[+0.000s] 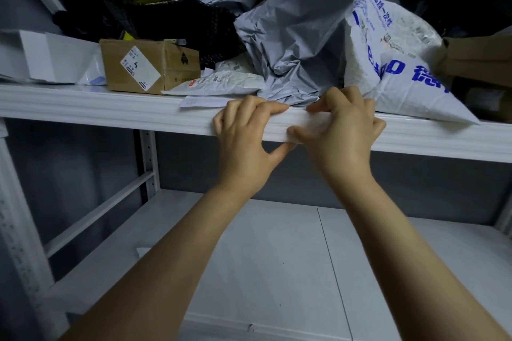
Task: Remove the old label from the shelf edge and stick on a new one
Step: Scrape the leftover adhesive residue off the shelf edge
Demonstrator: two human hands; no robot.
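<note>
Shelf edge (110, 108): white metal rail across the view, front of the upper shelf of a white rack.
Label (306, 123): pale strip on the front of the shelf edge, between the two hands; blurred, print unreadable, and I cannot tell whether it lies flat.
Left hand (243, 133): fingers curled over the top of the shelf edge, thumb under its lower lip, gripping it just left of the label.
Right hand (343, 130): forefinger tip at the label's top edge, thumb at its lower edge, a narrow pinch; other fingers curled.
Upper shelf load: cardboard box (149, 66), grey mailer bag (299, 36), white bag with blue print (393, 63).
Lower shelf (277, 257): white boards.
</note>
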